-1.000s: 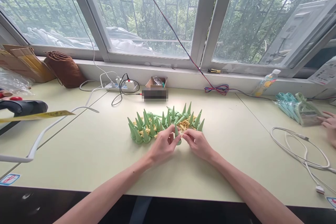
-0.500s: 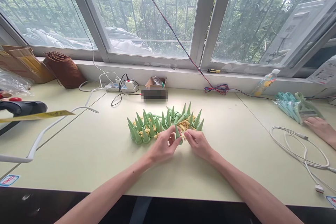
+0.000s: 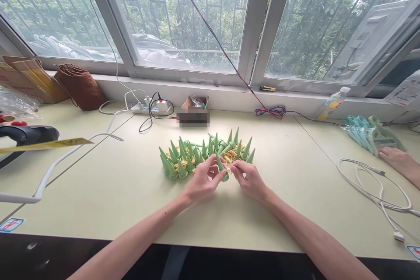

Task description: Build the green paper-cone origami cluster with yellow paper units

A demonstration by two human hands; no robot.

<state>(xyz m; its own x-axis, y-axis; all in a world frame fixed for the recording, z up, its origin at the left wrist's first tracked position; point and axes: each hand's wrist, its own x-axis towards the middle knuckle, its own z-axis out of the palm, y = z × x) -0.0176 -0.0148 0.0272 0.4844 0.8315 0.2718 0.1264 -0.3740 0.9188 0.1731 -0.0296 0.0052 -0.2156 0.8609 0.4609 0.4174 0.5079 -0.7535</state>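
Between the thumb and fingers of my left hand [image 3: 204, 180] is a green cone [image 3: 220, 165], its tip leaning a little to the left. Close on its right, my right hand [image 3: 250, 179] has thumb and forefinger pinched near the cone's lower part. A small yellowish piece [image 3: 229, 169] shows at those fingertips, too small to make out fully. Behind both hands stand several more green cones [image 3: 182, 169], mostly points up, some lying over. Small yellow pieces [image 3: 231, 155] are heaped among them, partly hidden by the cones.
Farther back sit a small open cardboard box [image 3: 193, 113] and a power strip [image 3: 151, 107] with cables. At right lie a white cable [image 3: 377, 183], green plastic handled items [image 3: 361, 133] and another person's hand [image 3: 398, 159]. A brown pouch [image 3: 80, 87] stands at left.
The cone in my left hand has tilted slightly further to the left. My left thumb has shifted a little; my right hand stays pinched in nearly the same place.
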